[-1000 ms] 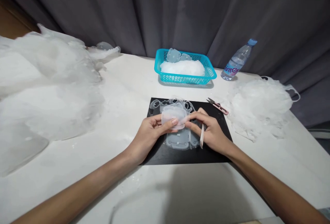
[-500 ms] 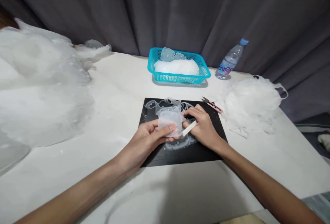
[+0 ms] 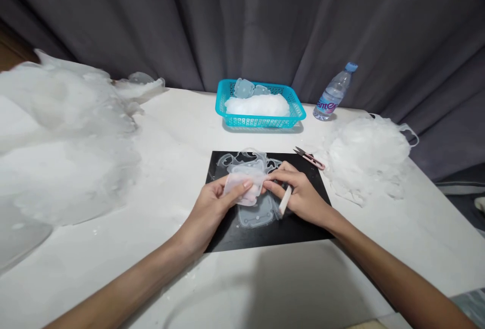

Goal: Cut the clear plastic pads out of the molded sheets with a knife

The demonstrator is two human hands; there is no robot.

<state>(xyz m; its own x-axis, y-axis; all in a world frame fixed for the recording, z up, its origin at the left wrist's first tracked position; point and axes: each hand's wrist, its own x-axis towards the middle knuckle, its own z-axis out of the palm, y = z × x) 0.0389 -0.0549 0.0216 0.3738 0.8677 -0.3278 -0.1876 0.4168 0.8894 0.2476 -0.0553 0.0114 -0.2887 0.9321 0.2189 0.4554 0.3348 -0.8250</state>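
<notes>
Curtain (image 3: 242,20) folds behind my white table (image 3: 170,132); a black mat (image 3: 227,235) lies on it. Above the mat, my left hand (image 3: 215,200) grips a translucent, frosty piece (image 3: 244,187) — thin, flat, round-cornered — while my right hand's (image 3: 299,192) fingertips pinch its edge.

the left hand's (image 3: 220,197) lower fingers are partly hidden behind the translucent piece (image 3: 245,190), and the right hand (image 3: 301,192) hides one end of the white stick (image 3: 285,200). where the right fingertips meet the piece is too blurred to tell. hands and overlap hide parts of the clear shapes (image 3: 256,215) on the black mat (image 3: 227,233). the white mound (image 3: 259,105) covers much of the basket's (image 3: 261,123) floor. the left edge cuts off the big plastic heap (image 3: 64,152); the bottle's (image 3: 332,97) label is only partly readable
</notes>
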